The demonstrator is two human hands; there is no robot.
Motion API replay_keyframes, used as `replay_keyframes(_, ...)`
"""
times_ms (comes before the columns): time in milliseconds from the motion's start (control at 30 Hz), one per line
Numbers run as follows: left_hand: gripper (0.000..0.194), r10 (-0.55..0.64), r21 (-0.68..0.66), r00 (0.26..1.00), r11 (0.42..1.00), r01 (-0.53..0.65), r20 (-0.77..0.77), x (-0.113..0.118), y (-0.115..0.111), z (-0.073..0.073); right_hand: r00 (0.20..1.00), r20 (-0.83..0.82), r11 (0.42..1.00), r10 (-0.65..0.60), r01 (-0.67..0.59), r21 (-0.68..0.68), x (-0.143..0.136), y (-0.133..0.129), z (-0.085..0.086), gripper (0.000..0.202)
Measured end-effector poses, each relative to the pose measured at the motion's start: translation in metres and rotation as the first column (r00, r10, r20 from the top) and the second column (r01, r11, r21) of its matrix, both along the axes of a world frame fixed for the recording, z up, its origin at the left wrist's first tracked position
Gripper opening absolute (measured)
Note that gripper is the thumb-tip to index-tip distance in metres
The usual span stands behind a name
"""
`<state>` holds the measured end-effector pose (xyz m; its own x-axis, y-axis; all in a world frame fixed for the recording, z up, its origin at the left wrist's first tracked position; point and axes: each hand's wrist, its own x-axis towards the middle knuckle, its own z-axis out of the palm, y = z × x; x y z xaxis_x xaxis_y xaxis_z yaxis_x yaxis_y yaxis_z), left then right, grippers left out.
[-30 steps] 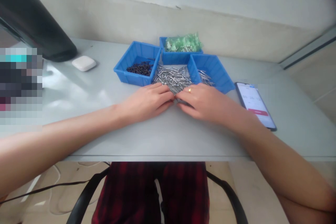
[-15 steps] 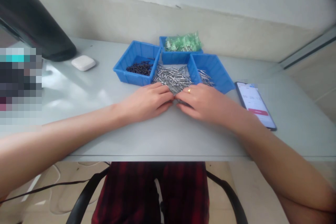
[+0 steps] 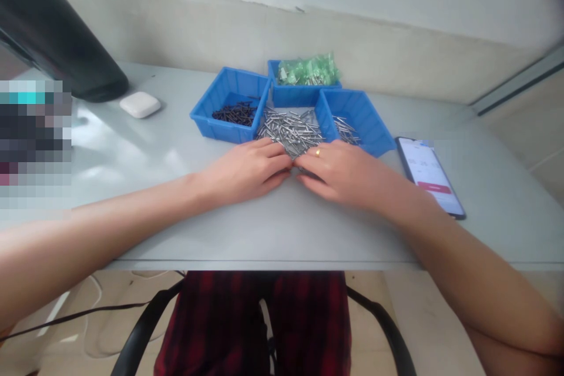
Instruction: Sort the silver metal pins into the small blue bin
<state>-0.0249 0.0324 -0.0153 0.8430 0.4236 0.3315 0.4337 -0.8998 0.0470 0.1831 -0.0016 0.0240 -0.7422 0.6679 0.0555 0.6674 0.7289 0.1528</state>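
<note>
A pile of slim silver metal pins, perhaps rivets [image 3: 291, 128], lies on the table between the blue bins. My left hand [image 3: 249, 170] rests at the near left edge of this pile, its fingers stretched inward and lying flat. From the other side my right hand [image 3: 341, 173], with a gold ring, lies against the near right edge in the same way. The fingertips of both hands meet, or nearly meet, in front of the pile. Neither hand visibly grips a pin; the undersides of the fingers are hidden.
The left blue bin [image 3: 205, 120] holds dark screws [image 3: 235, 113]. Some silver pins lie in the right blue bin [image 3: 374, 123]. A rear blue bin [image 3: 304, 96] carries green plastic packets [image 3: 311, 69]. A phone [image 3: 429, 176], a white case [image 3: 140, 104] and a dark cylinder [image 3: 66, 29] are on the table.
</note>
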Motion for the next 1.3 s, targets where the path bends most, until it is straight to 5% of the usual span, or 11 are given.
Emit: replay_keyframes(1300, 0.028, 0.001, 0.011, 0.999, 1.0, -0.002, 0.053, 0.0012, -0.0011, 0.0024, 0.997, -0.042, 0.996, -0.063, 0.059, -0.072, -0.0012, -0.0025, 0.0028, 0.016)
